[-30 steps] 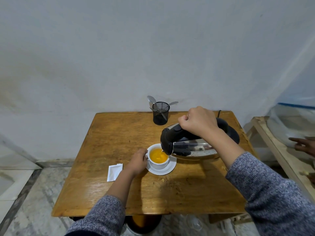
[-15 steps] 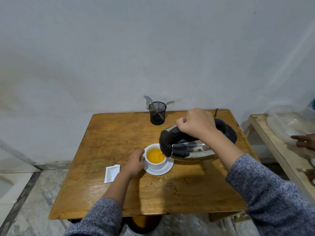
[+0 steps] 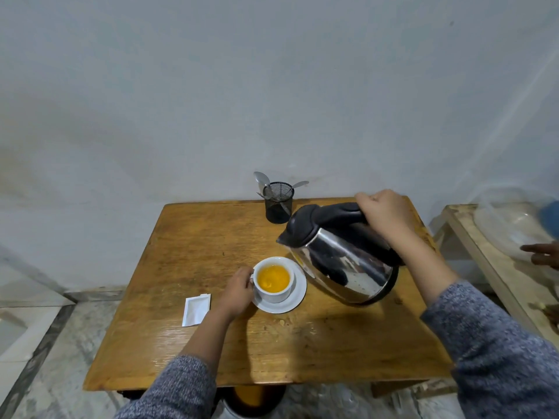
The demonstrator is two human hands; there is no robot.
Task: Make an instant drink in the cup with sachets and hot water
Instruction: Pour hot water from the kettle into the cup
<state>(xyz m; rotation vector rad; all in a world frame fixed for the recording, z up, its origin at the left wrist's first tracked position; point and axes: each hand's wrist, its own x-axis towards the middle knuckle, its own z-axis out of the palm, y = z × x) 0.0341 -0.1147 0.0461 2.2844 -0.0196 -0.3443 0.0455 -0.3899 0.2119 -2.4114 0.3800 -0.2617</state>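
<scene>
A white cup [image 3: 273, 293] holding orange liquid stands on a white saucer [image 3: 295, 300] near the middle of the wooden table [image 3: 187, 237]. My left hand [image 3: 237, 290] grips the cup at its left side, by the handle. My right hand [image 3: 382, 211] is closed on the black handle of a steel kettle [image 3: 348, 264]. The kettle hangs above the table to the right of the cup, tilted only slightly, its spout pointing left and clear of the cup. A white sachet [image 3: 196, 309] lies flat on the table left of my left hand.
A black mesh holder [image 3: 278, 205] with spoons stands at the table's back edge against the wall. A wooden bench [image 3: 472, 237] at the right carries a clear plastic cover [image 3: 514, 219]; another person's hand [image 3: 544, 252] rests there.
The kettle has been tipped back from lying nearly flat over the cup and has pulled away to the right. My left hand has stayed on the cup.
</scene>
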